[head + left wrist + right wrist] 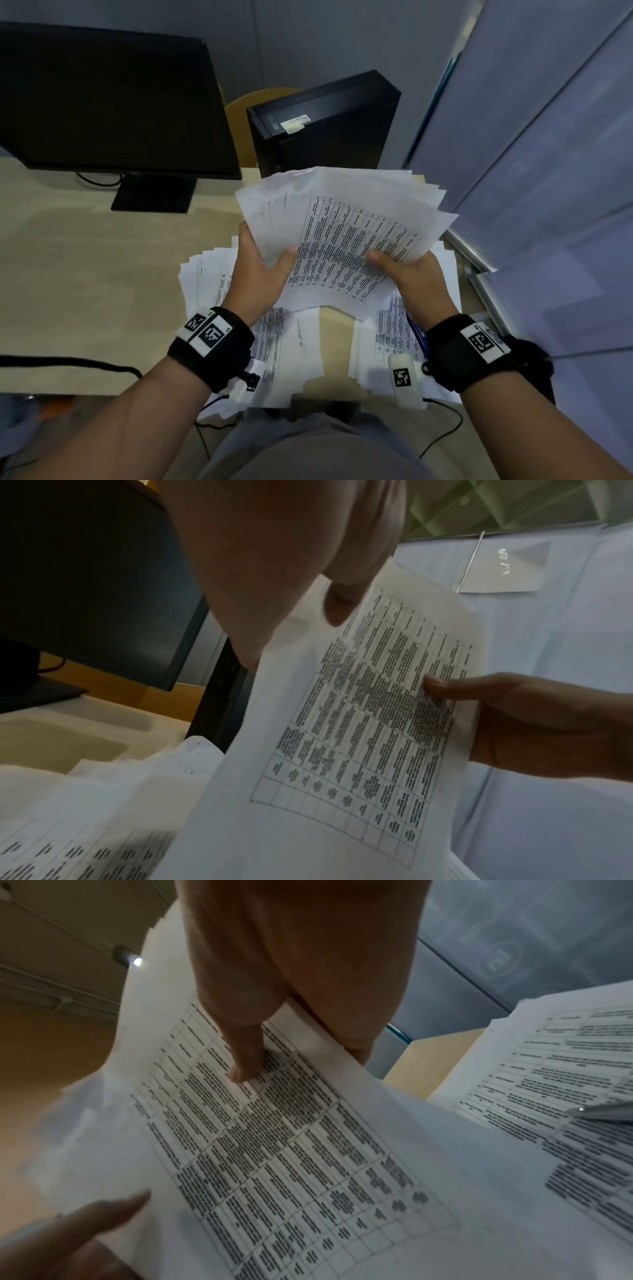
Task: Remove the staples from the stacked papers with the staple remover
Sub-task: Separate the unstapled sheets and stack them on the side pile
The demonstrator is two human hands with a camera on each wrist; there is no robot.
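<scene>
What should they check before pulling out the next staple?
1. Both hands on the papers: ok. The left hand and right hand both hold the fanned bundle of papers, thumbs on top.
2. Bundle lifted off the desk: ok, it is held above the loose sheets lying on the desk.
3. A hand free for the tool: not ok, both are busy.
4. Staple remover found: cannot tell; a blue thing lies near the right wrist, and a silvery tip shows in the right wrist view.
5. Staple spotted in the bundle: cannot tell, none shows clearly.
</scene>
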